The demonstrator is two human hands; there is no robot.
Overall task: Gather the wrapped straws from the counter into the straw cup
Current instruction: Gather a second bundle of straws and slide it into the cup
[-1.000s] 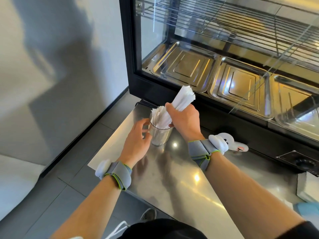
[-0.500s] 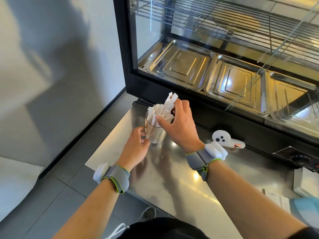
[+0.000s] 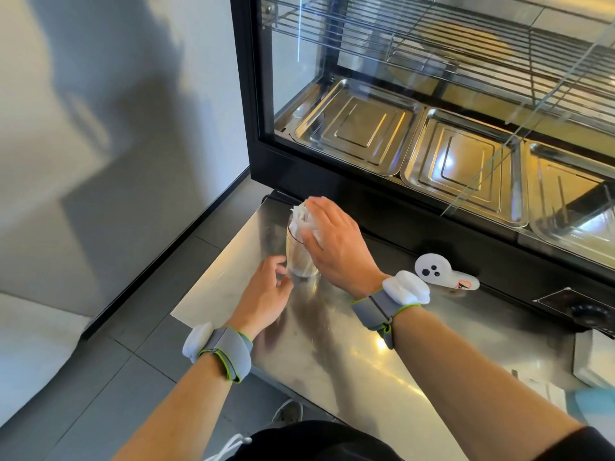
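The wrapped straws [image 3: 301, 218] stand bunched in the straw cup [image 3: 299, 257], their white paper tops fanned out above the rim and directly under the right hand [image 3: 332, 244], whose grip is spread flat and open, palm and fingers pressing on the bundle's tops rather than closing around anything. I judge these straws to be very light and thin, the paper sleeves crinkly and easy to crush or tear, so they are best taken as a loose bundle around the middle or patted down gently from above. The cup looks clear and thin-walled, likely light enough to tip or slide on the polished bench [image 3: 366, 361], so it wants steadying low on its side. The left hand [image 3: 266, 294] sits just below and left of the right hand's grip, at the cup's base, fingers loosely curled and half open; whether they touch the cup I cannot tell. Right of the grip lies a small white ghost-shaped tag [image 3: 439, 272]; beyond stands a glass display warmer [image 3: 432, 128]. No brand or legible writing shows anywhere.
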